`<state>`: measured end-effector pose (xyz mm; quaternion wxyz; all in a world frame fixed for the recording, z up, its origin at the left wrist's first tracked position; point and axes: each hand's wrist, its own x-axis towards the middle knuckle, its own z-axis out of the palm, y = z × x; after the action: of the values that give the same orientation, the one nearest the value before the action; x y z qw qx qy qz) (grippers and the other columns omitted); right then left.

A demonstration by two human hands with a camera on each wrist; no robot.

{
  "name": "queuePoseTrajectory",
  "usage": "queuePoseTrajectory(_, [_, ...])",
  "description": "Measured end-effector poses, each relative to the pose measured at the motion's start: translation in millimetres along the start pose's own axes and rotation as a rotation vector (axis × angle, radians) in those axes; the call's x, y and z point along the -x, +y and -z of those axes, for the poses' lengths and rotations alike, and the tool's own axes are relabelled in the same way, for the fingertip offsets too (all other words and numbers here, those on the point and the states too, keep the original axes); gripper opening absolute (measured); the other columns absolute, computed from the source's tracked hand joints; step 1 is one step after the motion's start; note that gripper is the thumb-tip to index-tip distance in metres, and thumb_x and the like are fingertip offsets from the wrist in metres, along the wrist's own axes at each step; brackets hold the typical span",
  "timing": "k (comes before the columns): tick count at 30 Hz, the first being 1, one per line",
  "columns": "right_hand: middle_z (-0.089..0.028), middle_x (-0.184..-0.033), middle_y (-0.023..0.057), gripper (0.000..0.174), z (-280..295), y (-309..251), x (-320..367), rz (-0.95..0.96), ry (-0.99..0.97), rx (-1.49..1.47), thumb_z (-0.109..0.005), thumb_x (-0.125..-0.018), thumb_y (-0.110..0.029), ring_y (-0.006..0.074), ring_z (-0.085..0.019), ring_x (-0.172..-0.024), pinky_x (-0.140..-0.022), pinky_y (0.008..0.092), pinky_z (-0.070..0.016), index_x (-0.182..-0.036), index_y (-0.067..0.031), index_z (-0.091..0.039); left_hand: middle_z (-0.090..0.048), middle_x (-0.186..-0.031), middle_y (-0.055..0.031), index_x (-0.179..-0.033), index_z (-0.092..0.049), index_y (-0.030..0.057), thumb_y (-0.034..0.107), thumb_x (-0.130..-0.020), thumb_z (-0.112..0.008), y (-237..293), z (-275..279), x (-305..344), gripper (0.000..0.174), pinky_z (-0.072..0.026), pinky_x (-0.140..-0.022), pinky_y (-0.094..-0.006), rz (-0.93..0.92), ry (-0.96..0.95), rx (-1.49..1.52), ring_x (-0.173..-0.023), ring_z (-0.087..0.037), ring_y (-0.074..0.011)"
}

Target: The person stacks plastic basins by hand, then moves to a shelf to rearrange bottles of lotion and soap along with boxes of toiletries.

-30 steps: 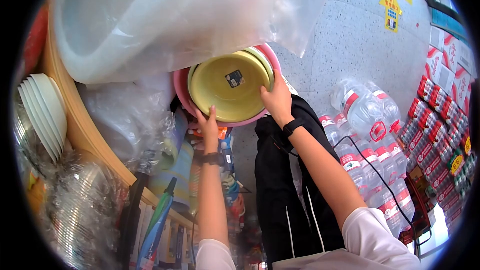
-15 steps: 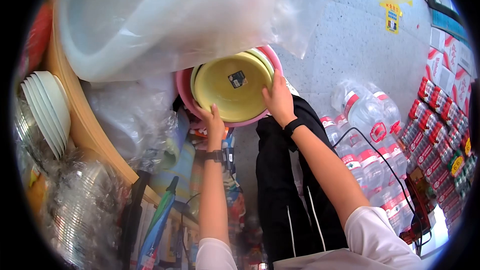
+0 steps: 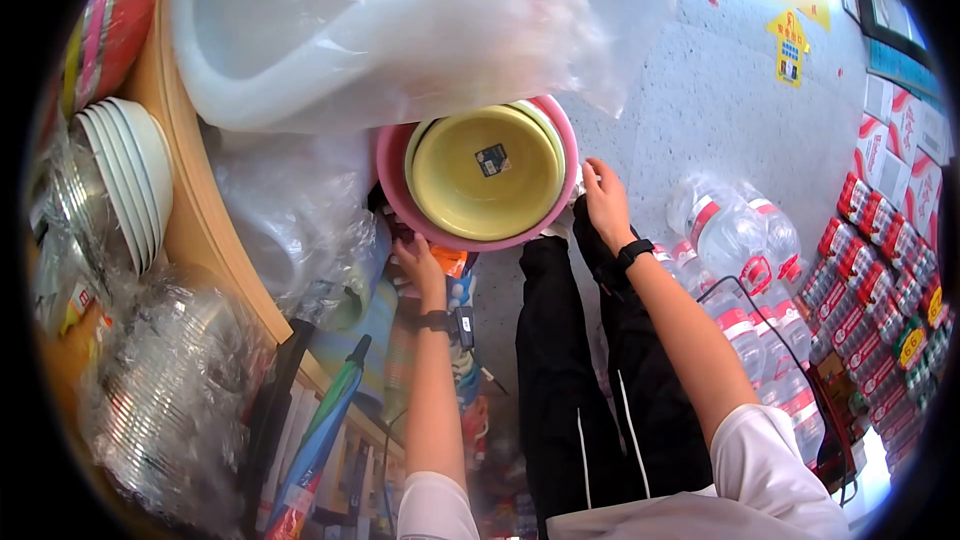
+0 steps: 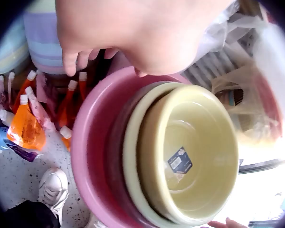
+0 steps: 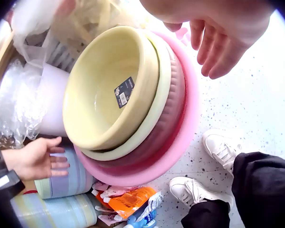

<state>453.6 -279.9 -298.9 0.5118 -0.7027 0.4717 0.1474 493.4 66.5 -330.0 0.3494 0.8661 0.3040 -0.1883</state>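
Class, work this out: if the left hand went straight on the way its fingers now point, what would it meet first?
Probably the large pink basin, which lies just ahead of the left hand; depth is unclear, so it might pass beneath the rim.

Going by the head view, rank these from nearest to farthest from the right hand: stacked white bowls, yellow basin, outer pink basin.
From the right hand:
1. Outer pink basin: its rim is just left of the fingers.
2. Yellow basin: nested inside the pink one, farther left.
3. Stacked white bowls: far left, beyond the wooden edge.
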Motion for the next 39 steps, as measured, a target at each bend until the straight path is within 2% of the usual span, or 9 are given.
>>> queuePoseTrajectory(5, [-0.065, -0.132, 0.0195, 0.047, -16, 35, -13, -0.014, -0.013, -0.010, -0.054, -0.103, -0.020, 0.0299, -0.066, -0.113, -0.096, 0.0371, -0.0512, -0.145, -0.0001, -0.051, -0.055, -0.141, -0.0117, -0.158, -0.033, 0.0097, 0.033, -0.104, -0.058, -56, -8, 10, 0.064, -0.0482, -0.100, -0.0386, 0.391, -0.222, 0.238, -0.129, -0.055, -0.0246])
queuePoseTrajectory(6, [-0.065, -0.132, 0.0195, 0.047, -24, 46, -18, -0.008, -0.024, -0.006, -0.054, -0.103, -0.020, 0.0299, -0.066, -0.113, -0.096, 0.0371, -0.0512, -0.145, -0.0001, -0.051, -0.057, -0.141, -0.0087, -0.157, -0.037, 0.0152, 0.030, -0.104, -0.058, -2, 0, 30, 0.059, -0.0500, -0.095, -0.0387, 0.469, -0.308, 0.305, -0.126, -0.057, -0.0228])
queuePoseTrajectory(8, [-0.066, -0.131, 0.0154, 0.048, -38, 57, -29, 0.004, -0.220, -0.363, -0.053, -0.100, -0.009, 0.0254, -0.064, -0.115, -0.099, 0.0355, -0.0496, -0.147, -0.0017, -0.049, -0.056, -0.142, -0.0086, -0.158, -0.036, 0.0165, 0.030, -0.104, -0.058, -20, -6, 30, 0.060, -0.0503, -0.096, -0.0390, 0.496, -0.362, 0.333, -0.126, -0.057, -0.0241])
queuePoseTrajectory(11, [-0.065, -0.131, 0.0150, 0.051, -40, 52, -33, -0.122, -0.226, -0.308, -0.051, -0.097, -0.002, 0.0227, -0.063, -0.114, -0.098, 0.0340, -0.0495, -0.148, -0.0028, -0.048, -0.060, -0.138, -0.0050, -0.157, -0.037, 0.0196, 0.030, -0.103, -0.057, -22, -12, 37, 0.059, -0.0453, -0.100, -0.0431, 0.548, -0.402, 0.403, -0.121, -0.060, -0.0225])
queuePoseTrajectory(21, [-0.070, -0.113, 0.0155, 0.036, -39, 29, -28, -0.330, -0.180, -0.308, -0.055, -0.106, -0.013, 0.0204, -0.068, -0.093, -0.080, 0.0315, -0.0549, -0.141, -0.0034, -0.051, -0.057, -0.144, -0.0068, -0.159, -0.039, 0.0167, 0.025, -0.103, -0.056, -24, -12, 35, 0.059, -0.0445, -0.105, -0.0454, 0.549, -0.388, 0.569, -0.126, -0.060, -0.0259])
queuePoseTrajectory(28, [-0.073, -0.109, 0.0139, 0.034, -61, 87, -35, -0.181, -0.158, -0.187, -0.056, -0.106, -0.012, 0.0196, -0.069, -0.090, -0.077, 0.0333, -0.0551, -0.140, -0.0075, -0.055, -0.066, -0.118, -0.0102, -0.121, -0.061, 0.0058, 0.019, -0.101, -0.057, -35, -19, 19, 0.024, -0.0565, -0.089, -0.0330, 0.489, -0.296, 0.580, -0.107, -0.066, -0.0212])
queuePoseTrajectory(33, [-0.074, -0.107, 0.0122, 0.038, -68, 71, -15, -0.089, -0.066, -0.271, -0.062, -0.103, -0.012, 0.0136, -0.065, -0.086, -0.076, 0.0291, -0.0528, -0.140, -0.0057, -0.057, -0.060, -0.126, -0.0082, -0.131, -0.055, 0.0071, 0.019, -0.099, -0.064, -43, -13, -5, 0.035, -0.0501, -0.108, -0.0416, 0.569, -0.309, 0.637, -0.121, -0.059, -0.0255])
queuePoseTrajectory(38, [-0.068, -0.119, 0.0045, 0.048, -62, 74, -23, -0.351, -0.302, -0.780, -0.044, -0.110, -0.045, 0.0156, -0.064, -0.104, -0.095, 0.0331, -0.0508, -0.133, -0.0075, -0.063, -0.059, -0.127, -0.0088, -0.134, -0.053, 0.0089, 0.022, -0.100, -0.063, -89, -14, -37, 0.038, -0.0502, -0.105, -0.0411, 0.565, -0.414, 0.631, -0.117, -0.059, -0.0239])
queuePoseTrajectory(39, [-0.069, -0.109, 0.0051, 0.054, -55, 60, -19, -0.388, -0.237, -0.788, -0.042, -0.110, -0.048, 0.0128, -0.059, -0.093, -0.083, 0.0298, -0.0474, -0.128, -0.0027, -0.067, -0.059, -0.129, -0.0092, -0.136, -0.052, 0.0088, 0.023, -0.100, -0.063, -83, -19, -35, 0.039, -0.0507, -0.104, -0.0412, 0.614, -0.358, 0.632, -0.117, -0.059, -0.0241])
